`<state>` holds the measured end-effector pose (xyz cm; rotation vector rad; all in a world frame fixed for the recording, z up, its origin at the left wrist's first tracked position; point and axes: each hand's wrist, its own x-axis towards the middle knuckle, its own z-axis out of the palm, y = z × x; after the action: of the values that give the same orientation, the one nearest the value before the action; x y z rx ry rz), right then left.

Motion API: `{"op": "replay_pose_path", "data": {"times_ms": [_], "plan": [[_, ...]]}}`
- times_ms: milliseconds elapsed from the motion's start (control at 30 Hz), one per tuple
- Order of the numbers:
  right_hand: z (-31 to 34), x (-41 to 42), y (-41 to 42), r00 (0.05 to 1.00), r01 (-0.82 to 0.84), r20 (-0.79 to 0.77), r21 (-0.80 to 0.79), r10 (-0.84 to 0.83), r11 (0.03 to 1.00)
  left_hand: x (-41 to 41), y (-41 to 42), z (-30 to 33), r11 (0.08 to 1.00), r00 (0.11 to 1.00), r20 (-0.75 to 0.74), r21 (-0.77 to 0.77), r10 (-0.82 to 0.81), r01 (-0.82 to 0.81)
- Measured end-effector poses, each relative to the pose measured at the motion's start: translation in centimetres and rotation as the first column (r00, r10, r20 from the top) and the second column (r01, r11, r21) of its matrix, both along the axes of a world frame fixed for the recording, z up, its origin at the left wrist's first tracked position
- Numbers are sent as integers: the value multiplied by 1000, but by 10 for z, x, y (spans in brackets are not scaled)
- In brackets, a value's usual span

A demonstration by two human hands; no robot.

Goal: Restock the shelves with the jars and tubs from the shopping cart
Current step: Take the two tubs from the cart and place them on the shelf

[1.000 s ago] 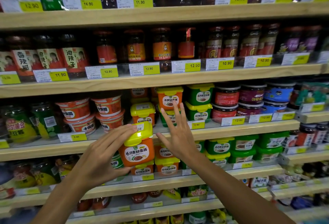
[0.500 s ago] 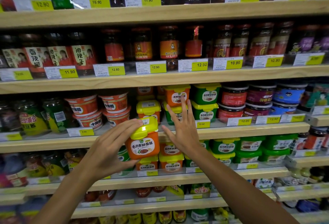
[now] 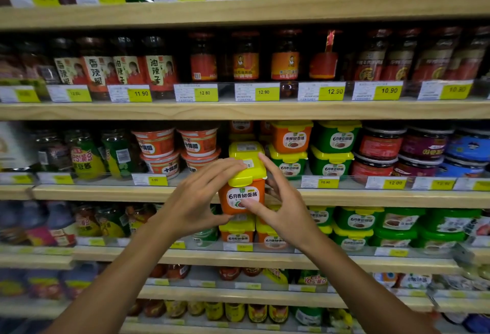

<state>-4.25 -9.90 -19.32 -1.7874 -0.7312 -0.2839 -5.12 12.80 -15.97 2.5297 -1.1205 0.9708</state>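
An orange tub with a yellow lid (image 3: 245, 187) is held in the air just in front of the middle shelf's edge (image 3: 106, 193). My left hand (image 3: 196, 201) grips its left side, fingers over the lid and thumb under the base. From the right, my right hand (image 3: 281, 201) holds the same tub, its thumb across the label and fingers up by the lid. Right behind it on the shelf stands a matching yellow-lidded tub (image 3: 246, 149). More orange tubs (image 3: 237, 230) are stacked on the shelf below.
Green tubs (image 3: 334, 150) and an orange tub (image 3: 290, 136) stand to the right, red bowls (image 3: 156, 145) to the left. Glass jars (image 3: 159, 68) fill the shelf above. Clear plastic rails with price tags (image 3: 324, 182) run along each shelf front.
The left hand has lifted the tub up and right toward the middle shelf. The right hand came off the shelf front and closed onto the tub's right side.
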Motion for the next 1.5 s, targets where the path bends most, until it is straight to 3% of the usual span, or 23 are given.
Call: {"op": "replay_pose_path", "data": {"times_ms": [167,300,433,633,933,1067,1500], "plan": [[1,1,3,995,76,66,69,-80,995,2,-3,4,996,999,24,-78,-33,35],[4,2,5,996,90,-4,194,-91,977,0,-5,2,957,1000,-7,-288,-17,15],[9,8,8,993,116,-59,295,-103,948,4,-11,-13,839,994,-99,-537,43,-90],[14,22,17,993,119,-41,305,-112,945,13,-26,-26,639,960,-252,-760,-119,-120],[13,52,33,985,164,-122,403,-125,900,35,-34,-21,483,926,-284,-865,-248,-136],[17,66,39,984,175,-74,351,-159,920,45,-36,-18,438,920,-301,-883,-250,-170],[26,115,48,956,288,-7,180,-292,940,91,-40,-12,402,939,-275,-899,-207,-175]]}}
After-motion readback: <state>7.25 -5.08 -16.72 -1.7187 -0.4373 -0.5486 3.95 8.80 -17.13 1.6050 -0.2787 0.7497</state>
